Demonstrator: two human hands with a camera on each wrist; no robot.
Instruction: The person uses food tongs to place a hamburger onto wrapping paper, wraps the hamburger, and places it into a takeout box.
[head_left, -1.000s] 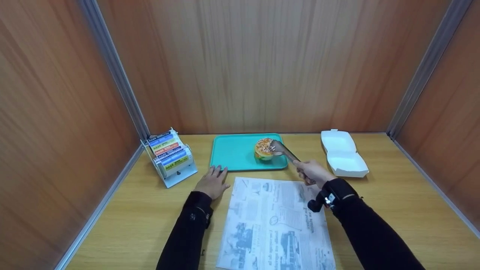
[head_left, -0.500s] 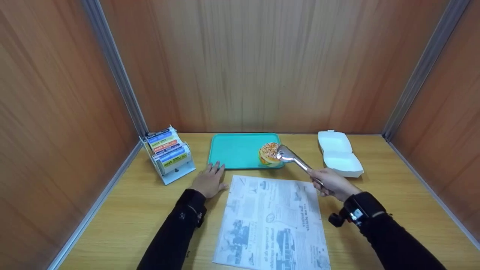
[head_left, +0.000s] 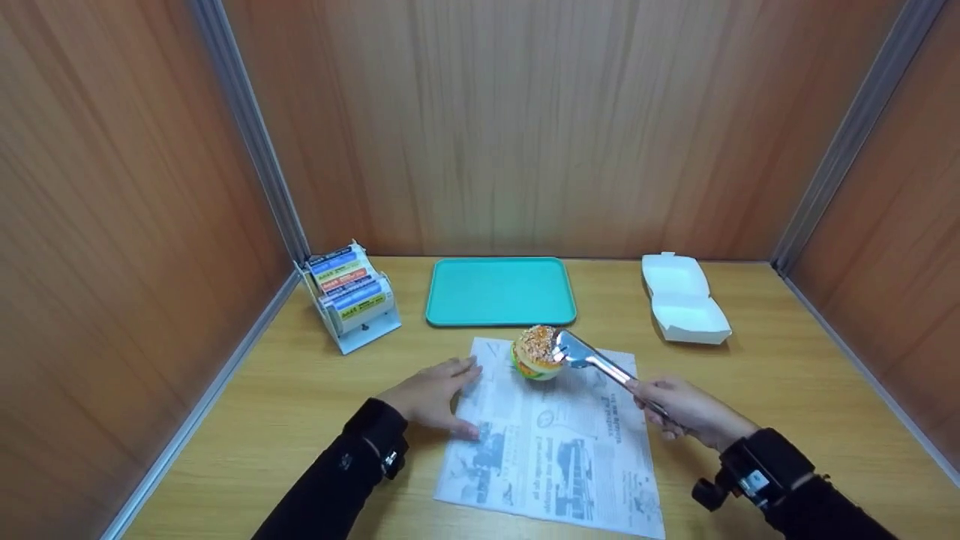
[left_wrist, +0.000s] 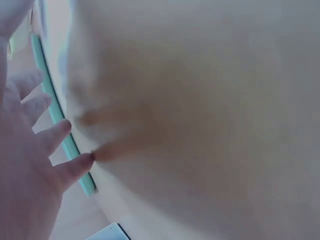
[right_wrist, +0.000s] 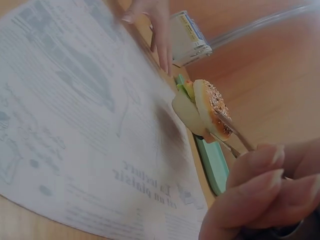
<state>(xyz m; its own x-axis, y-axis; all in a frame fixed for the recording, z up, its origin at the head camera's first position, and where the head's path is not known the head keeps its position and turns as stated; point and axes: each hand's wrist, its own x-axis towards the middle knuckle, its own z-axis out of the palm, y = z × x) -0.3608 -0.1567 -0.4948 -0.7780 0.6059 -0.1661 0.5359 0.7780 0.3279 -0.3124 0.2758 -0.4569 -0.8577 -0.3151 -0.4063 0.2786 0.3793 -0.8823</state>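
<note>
My right hand (head_left: 679, 407) grips metal tongs (head_left: 611, 369), whose ends hold a sesame-topped burger (head_left: 538, 352). In the right wrist view the burger (right_wrist: 202, 110) hangs above the printed paper sheet (right_wrist: 65, 110), its shadow falling on the sheet beneath. The paper (head_left: 551, 450), printed like newspaper, lies flat on the table before me. At its left edge is my left hand (head_left: 435, 395), fingers spread and holding nothing. The left wrist view shows the fingers of this hand (left_wrist: 55, 137) stretched out over the table.
Behind the paper lies a bare green tray (head_left: 499, 292). An open white takeaway box (head_left: 686, 300) stands at the back right. A holder with colourful printed labels (head_left: 349, 296) is at the back left. Wooden walls (head_left: 487, 127) enclose the table on its back and sides.
The burger, held in the tongs, has come off the green tray toward me and is now over the paper. My left hand has moved from the tray's edge to the paper's left edge.
</note>
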